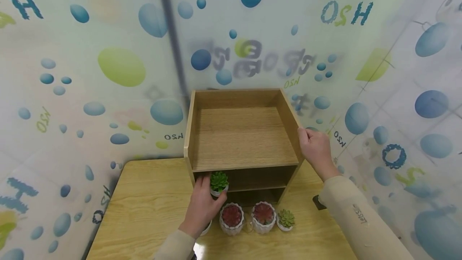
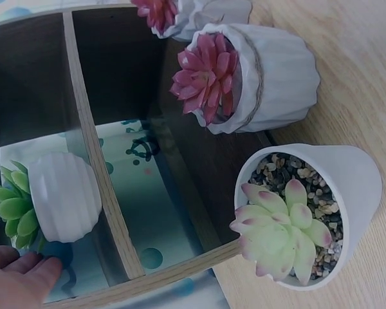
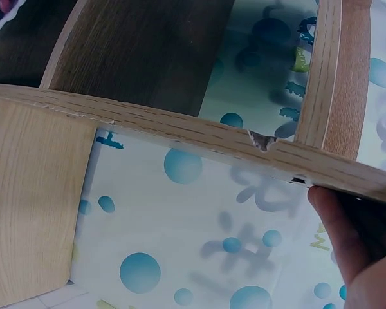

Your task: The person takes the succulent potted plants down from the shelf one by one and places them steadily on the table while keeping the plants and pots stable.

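Observation:
A small wooden shelf [image 1: 245,135] stands on the table, its top tray facing up. In its upper compartment, a green succulent in a white ribbed pot [image 2: 64,196] stands on the middle board, close to the left side. My left hand [image 1: 203,206] reaches around this plant, fingers to its left and thumb near the pot's lower right. The left wrist view shows the fingertips close by the leaves and a gap beside the pot. On the other side, my right hand [image 1: 317,151] grips the edge of the shelf's right side panel [image 3: 199,132]; its outer fingers are partly hidden.
Before the shelf stand two red succulents in white pots [image 1: 232,216] and a small pale green succulent [image 1: 286,218]. A pink-tipped succulent in a white pot with pebbles [image 2: 286,225] stands at the left, mostly behind my left hand from above. Patterned wall covering [image 1: 122,67] rises behind.

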A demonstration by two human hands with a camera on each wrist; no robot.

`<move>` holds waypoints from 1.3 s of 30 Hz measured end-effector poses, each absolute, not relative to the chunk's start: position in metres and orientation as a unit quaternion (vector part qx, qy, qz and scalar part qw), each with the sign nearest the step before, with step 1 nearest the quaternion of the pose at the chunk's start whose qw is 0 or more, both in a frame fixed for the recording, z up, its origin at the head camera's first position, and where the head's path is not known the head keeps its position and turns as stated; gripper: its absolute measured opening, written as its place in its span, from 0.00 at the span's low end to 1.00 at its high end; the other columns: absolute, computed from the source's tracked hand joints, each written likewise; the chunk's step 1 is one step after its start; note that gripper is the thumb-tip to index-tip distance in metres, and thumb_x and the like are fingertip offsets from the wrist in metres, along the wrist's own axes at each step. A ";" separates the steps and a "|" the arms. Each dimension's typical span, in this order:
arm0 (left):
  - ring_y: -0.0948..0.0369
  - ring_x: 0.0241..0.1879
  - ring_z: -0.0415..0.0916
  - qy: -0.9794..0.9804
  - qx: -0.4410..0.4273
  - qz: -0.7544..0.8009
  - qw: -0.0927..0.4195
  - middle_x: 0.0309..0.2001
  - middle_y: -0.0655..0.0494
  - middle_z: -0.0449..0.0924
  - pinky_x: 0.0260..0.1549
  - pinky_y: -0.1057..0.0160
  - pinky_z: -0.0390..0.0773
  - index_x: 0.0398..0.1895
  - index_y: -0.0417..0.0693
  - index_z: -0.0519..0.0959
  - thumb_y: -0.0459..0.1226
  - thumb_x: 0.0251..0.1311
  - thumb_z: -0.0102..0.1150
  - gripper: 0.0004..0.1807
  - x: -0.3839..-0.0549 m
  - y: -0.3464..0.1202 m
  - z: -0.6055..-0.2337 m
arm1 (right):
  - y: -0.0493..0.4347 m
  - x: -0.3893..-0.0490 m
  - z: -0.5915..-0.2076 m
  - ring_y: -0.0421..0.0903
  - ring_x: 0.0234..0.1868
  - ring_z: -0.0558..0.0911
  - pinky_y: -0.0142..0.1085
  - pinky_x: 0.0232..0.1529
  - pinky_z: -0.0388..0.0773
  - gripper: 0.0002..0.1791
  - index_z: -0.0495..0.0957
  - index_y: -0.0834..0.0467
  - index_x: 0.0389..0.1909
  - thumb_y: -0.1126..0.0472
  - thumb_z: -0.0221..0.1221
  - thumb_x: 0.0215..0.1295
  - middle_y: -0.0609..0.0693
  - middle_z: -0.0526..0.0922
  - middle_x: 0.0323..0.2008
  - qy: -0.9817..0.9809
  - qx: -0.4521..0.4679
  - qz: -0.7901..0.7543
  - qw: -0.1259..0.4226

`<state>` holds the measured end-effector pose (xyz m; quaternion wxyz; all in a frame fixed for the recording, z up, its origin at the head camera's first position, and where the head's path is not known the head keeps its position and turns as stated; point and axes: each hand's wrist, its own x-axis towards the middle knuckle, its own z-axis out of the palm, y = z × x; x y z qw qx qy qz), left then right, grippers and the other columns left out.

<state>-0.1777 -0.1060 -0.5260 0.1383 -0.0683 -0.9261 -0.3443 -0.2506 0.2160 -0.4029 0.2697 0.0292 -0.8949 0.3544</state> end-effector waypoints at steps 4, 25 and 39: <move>0.36 0.56 0.77 -0.928 -0.067 -0.344 0.129 0.61 0.28 0.73 0.52 0.39 0.81 0.69 0.28 0.69 0.43 0.58 0.72 0.41 -0.180 -0.106 -0.525 | 0.216 -0.251 -0.404 0.40 0.13 0.54 0.35 0.17 0.54 0.31 0.58 0.54 0.08 0.59 0.50 0.77 0.42 0.56 0.09 -0.896 0.028 0.353 0.268; 0.38 0.53 0.79 -0.919 -0.066 -0.365 0.134 0.58 0.30 0.74 0.50 0.40 0.82 0.69 0.32 0.68 0.40 0.55 0.76 0.41 -0.189 -0.105 -0.539 | 0.216 -0.251 -0.405 0.40 0.13 0.53 0.34 0.17 0.52 0.31 0.57 0.54 0.08 0.61 0.52 0.76 0.39 0.54 0.08 -0.892 0.029 0.357 0.276; 0.39 0.52 0.80 -0.915 -0.057 -0.378 0.131 0.55 0.32 0.77 0.51 0.40 0.82 0.66 0.34 0.70 0.37 0.53 0.78 0.39 -0.190 -0.104 -0.541 | 0.216 -0.251 -0.404 0.39 0.12 0.52 0.34 0.16 0.52 0.32 0.57 0.54 0.08 0.59 0.52 0.77 0.41 0.54 0.09 -0.893 0.028 0.357 0.273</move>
